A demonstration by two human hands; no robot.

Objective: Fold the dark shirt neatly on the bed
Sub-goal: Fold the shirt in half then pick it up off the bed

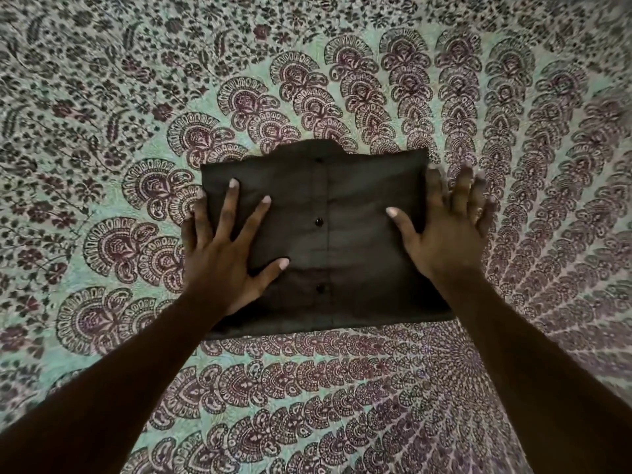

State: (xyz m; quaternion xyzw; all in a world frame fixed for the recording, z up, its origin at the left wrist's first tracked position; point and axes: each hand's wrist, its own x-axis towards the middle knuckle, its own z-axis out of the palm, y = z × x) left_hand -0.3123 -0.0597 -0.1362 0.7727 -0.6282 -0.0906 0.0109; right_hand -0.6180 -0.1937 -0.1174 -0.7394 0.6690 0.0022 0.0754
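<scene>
Nearest us, the bed point(307, 388), under a paisley-print spread, carries both forearms. The left hand point(219, 254), splayed wide and flat, presses the folded dark shirt point(342, 213), which lies between the hands. The right hand point(448, 227), equally splayed and holding nothing, straddles its right edge. We judge the cloth light, soft and limp, best lifted with palms slid under both side edges. The collar point(318, 147) lies beyond the fingertips.

Matt dark cloth shirt point(342, 234); glossy buttons point(318, 221).
</scene>
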